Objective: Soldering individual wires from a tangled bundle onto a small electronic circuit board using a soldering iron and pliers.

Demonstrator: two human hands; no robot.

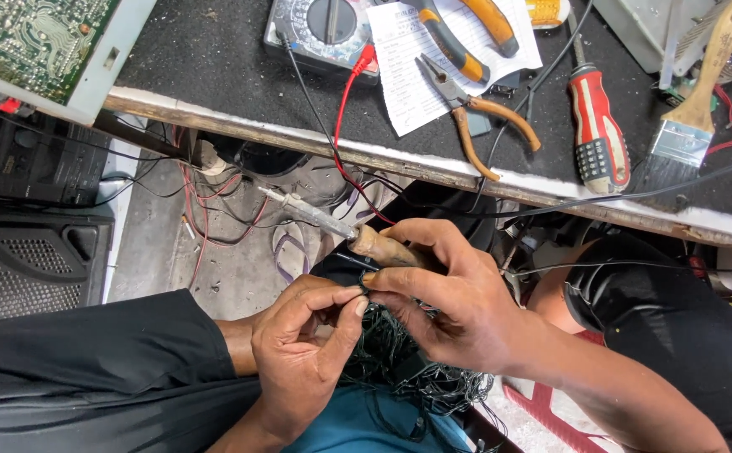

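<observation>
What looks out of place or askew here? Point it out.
The wooden-handled soldering iron is gripped in the right hand while that hand's fingertips and the left hand pinch thin dark wires from a tangled bundle on the lap. The orange-handled pliers jut past the frayed workbench edge.

A tangled bundle of thin dark wires is crowding your lap under both hands. The dark-topped wooden-edged counter is blocking you ahead, its pliers, screwdriver and brush lying close together. Bare grey floor is lying open on your left.
</observation>
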